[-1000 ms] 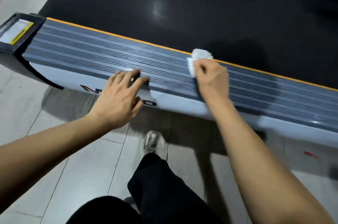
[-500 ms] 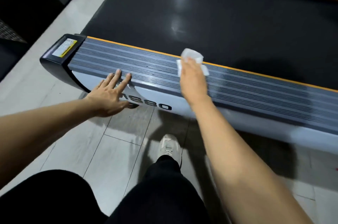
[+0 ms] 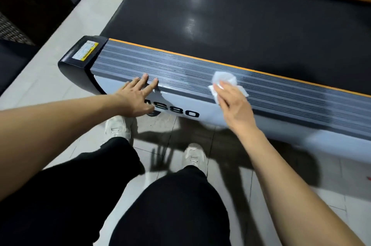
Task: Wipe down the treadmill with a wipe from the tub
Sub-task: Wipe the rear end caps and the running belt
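Wiping step in hand: my right hand (image 3: pixel 233 103), fingers flat, presses the wipe (image 3: pixel 223 81) onto the treadmill (image 3: pixel 281 97) side rail. Left hand (image 3: pixel 138 93), open, braces the rail. Next: stroke toward the end cap (image 3: pixel 80 53).

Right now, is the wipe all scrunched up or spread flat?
Scrunched. The wipe bunches in crumpled white folds under the right hand on the treadmill rail.

Dim indoor scene lit from overhead: two soft glare patches lie on the black treadmill belt (image 3: pixel 241 25). Arm and spread-finger shadows fall on the tiled floor (image 3: pixel 160 157). Wide-angle distortion bends the edges; the right hand (image 3: pixel 234 105) and the frame's right side are slightly blurred.
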`<act>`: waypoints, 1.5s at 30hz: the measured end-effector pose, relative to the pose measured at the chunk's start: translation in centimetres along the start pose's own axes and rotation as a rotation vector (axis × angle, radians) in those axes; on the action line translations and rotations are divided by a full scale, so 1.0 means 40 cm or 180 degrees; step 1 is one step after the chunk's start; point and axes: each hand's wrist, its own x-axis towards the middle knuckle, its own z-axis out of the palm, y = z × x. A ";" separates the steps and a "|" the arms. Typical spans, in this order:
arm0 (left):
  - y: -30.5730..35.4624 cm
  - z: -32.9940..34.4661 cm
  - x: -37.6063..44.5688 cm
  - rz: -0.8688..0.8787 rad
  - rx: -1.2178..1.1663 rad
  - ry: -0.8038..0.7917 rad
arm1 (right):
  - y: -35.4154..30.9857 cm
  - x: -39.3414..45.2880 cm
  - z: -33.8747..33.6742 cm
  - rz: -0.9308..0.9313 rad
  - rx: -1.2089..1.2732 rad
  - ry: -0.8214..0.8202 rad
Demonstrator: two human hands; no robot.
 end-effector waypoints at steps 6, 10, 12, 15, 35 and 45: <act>-0.021 0.039 -0.001 0.0149 -0.0073 0.0353 | -0.218 0.141 0.216 -0.0838 -0.0342 -0.0086; -0.037 0.056 0.002 0.0293 -0.0200 0.0551 | -0.190 0.137 0.211 -0.0911 -0.0375 -0.0021; -0.044 0.068 0.001 0.0341 -0.0328 0.0637 | -0.117 0.086 0.159 -0.0796 -0.0555 -0.0039; -0.052 0.082 0.007 0.0428 -0.0405 0.0755 | -0.024 -0.011 0.051 -0.0390 -0.0585 0.0135; -0.241 0.132 -0.025 -0.0166 -0.0245 0.0943 | -0.332 0.241 0.282 -0.0379 -0.0395 -0.0533; -0.230 0.148 -0.018 -0.0048 -0.0274 0.0785 | -0.258 0.308 0.226 0.0658 -0.0815 0.0116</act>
